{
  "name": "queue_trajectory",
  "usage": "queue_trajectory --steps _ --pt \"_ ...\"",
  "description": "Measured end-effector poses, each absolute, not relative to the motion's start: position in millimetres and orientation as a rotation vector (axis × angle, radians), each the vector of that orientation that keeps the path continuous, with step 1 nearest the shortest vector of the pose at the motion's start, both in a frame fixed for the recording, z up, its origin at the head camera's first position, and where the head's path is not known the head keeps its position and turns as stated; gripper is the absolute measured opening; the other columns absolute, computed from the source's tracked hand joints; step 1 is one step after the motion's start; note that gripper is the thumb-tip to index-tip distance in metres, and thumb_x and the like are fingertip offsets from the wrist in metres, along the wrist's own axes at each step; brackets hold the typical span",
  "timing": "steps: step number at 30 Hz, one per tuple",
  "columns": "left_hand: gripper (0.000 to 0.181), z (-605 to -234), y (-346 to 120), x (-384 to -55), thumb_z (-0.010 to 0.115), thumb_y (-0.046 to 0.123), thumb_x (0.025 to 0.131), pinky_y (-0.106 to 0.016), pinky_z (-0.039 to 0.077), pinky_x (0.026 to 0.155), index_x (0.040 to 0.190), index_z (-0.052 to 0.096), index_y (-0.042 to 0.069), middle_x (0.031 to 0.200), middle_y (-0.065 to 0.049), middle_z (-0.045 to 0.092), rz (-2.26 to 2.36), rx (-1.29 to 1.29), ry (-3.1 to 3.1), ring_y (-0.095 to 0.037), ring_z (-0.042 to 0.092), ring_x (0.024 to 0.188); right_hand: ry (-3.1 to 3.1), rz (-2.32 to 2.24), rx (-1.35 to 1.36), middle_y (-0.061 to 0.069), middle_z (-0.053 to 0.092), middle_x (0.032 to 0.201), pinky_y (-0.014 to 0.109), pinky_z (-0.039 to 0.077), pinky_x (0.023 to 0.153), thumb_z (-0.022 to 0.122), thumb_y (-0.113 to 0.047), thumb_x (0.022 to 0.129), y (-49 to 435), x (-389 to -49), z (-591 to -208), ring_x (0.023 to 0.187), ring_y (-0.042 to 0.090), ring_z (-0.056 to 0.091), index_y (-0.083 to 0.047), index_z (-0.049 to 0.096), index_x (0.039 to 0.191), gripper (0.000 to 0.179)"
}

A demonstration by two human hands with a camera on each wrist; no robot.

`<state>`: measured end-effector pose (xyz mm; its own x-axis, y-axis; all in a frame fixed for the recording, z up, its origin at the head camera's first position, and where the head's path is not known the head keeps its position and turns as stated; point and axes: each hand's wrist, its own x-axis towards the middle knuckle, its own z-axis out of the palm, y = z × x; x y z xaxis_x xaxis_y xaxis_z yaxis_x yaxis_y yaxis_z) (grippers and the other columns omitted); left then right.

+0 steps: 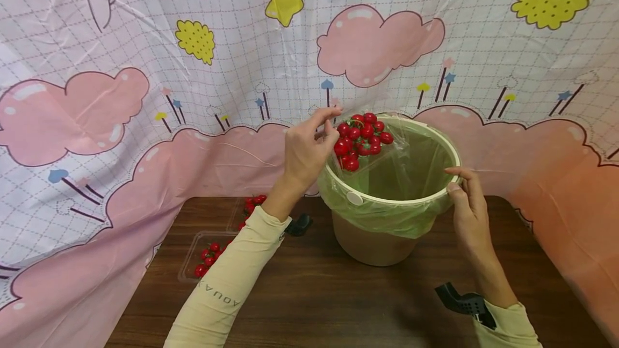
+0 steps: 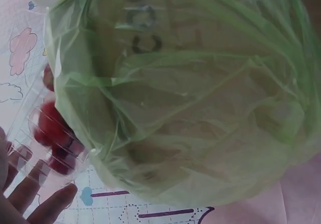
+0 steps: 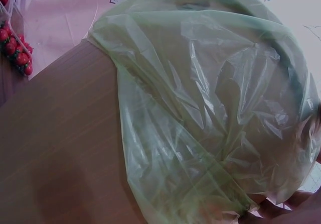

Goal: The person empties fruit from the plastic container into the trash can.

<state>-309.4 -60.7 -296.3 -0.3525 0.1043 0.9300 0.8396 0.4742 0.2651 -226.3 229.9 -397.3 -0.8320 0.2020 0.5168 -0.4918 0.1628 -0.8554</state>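
My left hand (image 1: 309,146) pinches the edge of a clear plastic box (image 1: 398,136) of red cherry tomatoes (image 1: 364,134), tilted over the left part of a trash bin's mouth. Tomatoes (image 2: 50,126) show through the clear wall in the left wrist view, with my fingertips close against it. The trash bin (image 1: 374,243) stands upright, lined with a pale green plastic bag (image 1: 387,219) folded over its cream rim (image 1: 411,200). At the right side of that rim, my right hand (image 1: 469,203) holds on with thumb and fingers; the bag (image 3: 210,108) fills much of the right wrist view.
Two more clear boxes of cherry tomatoes (image 1: 208,259) sit on the left of the dark wooden table (image 1: 338,305), partly behind my left forearm. A printed cloth (image 1: 271,95) with pink clouds hangs behind and along the sides. Black mounts (image 1: 466,302) are on both wrists.
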Motion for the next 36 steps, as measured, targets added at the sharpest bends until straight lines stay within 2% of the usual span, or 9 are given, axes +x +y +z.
queue_trajectory --steps 3,5,8,10,12,15,19,27,36 --pt "0.027 -295.4 -59.7 -308.9 0.053 -0.007 0.092 -0.019 0.058 0.079 0.108 0.074 0.0 0.113 -0.008 0.077 -0.954 -0.826 -1.762 -0.01 0.068 0.076 -1.927 1.706 0.273 0.001 0.039 0.096 0.028 0.025 0.08 0.039 -0.012 0.11 229.7 -226.6 -397.3 0.097 0.019 0.037 0.002 0.052 0.139 0.035" --pt "0.027 -294.5 -59.3 -308.2 0.053 -0.006 0.092 -0.013 0.054 0.068 0.108 0.074 0.0 0.114 -0.007 0.076 -0.925 -0.833 -1.761 -0.006 0.057 0.063 -1.927 1.712 0.28 0.003 0.044 0.103 0.028 0.026 0.083 0.039 -0.012 0.11 229.5 -226.8 -397.2 0.102 0.019 0.038 0.002 0.051 0.139 0.035" --pt "0.027 -293.3 -58.9 -307.1 0.054 -0.006 0.091 -0.015 0.036 0.048 0.109 0.074 0.001 0.113 -0.006 0.077 -0.849 -0.827 -1.76 -0.005 0.036 0.052 -1.918 1.739 0.297 0.007 0.048 0.127 0.027 0.026 0.091 0.039 -0.012 0.11 229.3 -226.8 -397.1 0.116 0.021 0.037 0.004 0.05 0.14 0.035" --pt "0.029 -292.8 -58.7 -306.8 0.055 -0.006 0.09 -0.024 0.023 0.044 0.11 0.074 0.002 0.11 -0.005 0.077 -0.789 -0.818 -1.758 -0.009 0.024 0.052 -1.911 1.749 0.308 0.009 0.046 0.14 0.027 0.026 0.096 0.039 -0.011 0.11 229.2 -226.5 -397.2 0.124 0.02 0.036 0.005 0.049 0.139 0.035" --pt "0.031 -292.6 -58.3 -306.9 0.056 -0.006 0.089 -0.025 0.023 0.044 0.112 0.075 0.002 0.107 -0.006 0.078 -0.746 -0.819 -1.753 -0.009 0.027 0.051 -1.911 1.739 0.312 0.01 0.046 0.143 0.026 0.027 0.097 0.039 -0.011 0.11 229.0 -226.3 -397.4 0.125 0.019 0.036 0.005 0.049 0.139 0.035" --pt "0.033 -292.2 -57.5 -307.4 0.056 -0.007 0.088 -0.024 0.025 0.044 0.114 0.075 0.002 0.103 -0.006 0.078 -0.703 -0.832 -1.739 -0.011 0.046 0.052 -1.916 1.716 0.311 0.01 0.048 0.14 0.026 0.027 0.094 0.039 -0.011 0.11 228.8 -226.0 -397.7 0.121 0.019 0.037 0.005 0.05 0.139 0.035" --pt "0.034 -291.5 -56.5 -308.0 0.056 -0.007 0.088 -0.023 0.03 0.043 0.115 0.075 0.002 0.102 -0.007 0.078 -0.666 -0.859 -1.716 -0.017 0.072 0.071 -1.907 1.725 0.309 0.006 0.049 0.135 0.026 0.026 0.089 0.038 -0.011 0.11 228.3 -226.0 -397.9 0.114 0.021 0.036 0.005 0.05 0.14 0.035" --pt "0.035 -290.0 -54.3 -307.4 0.057 -0.008 0.086 -0.024 0.036 0.043 0.116 0.074 0.002 0.102 -0.007 0.079 -0.631 -0.875 -1.695 -0.022 0.076 0.084 -1.887 1.742 0.311 0.012 0.048 0.141 0.026 0.027 0.095 0.04 -0.01 0.109 228.0 -225.9 -398.5 0.121 0.02 0.037 0.007 0.049 0.138 0.035" --pt "0.033 -288.6 -52.9 -304.1 0.06 -0.006 0.085 -0.026 0.05 0.05 0.113 0.076 0.003 0.113 -0.008 0.077 -0.557 -0.895 -1.675 -0.021 0.075 0.096 -1.885 1.748 0.303 0.008 0.048 0.126 0.029 0.024 0.09 0.04 -0.011 0.109 227.8 -226.2 -398.3 0.113 0.02 0.035 0.005 0.051 0.139 0.036"
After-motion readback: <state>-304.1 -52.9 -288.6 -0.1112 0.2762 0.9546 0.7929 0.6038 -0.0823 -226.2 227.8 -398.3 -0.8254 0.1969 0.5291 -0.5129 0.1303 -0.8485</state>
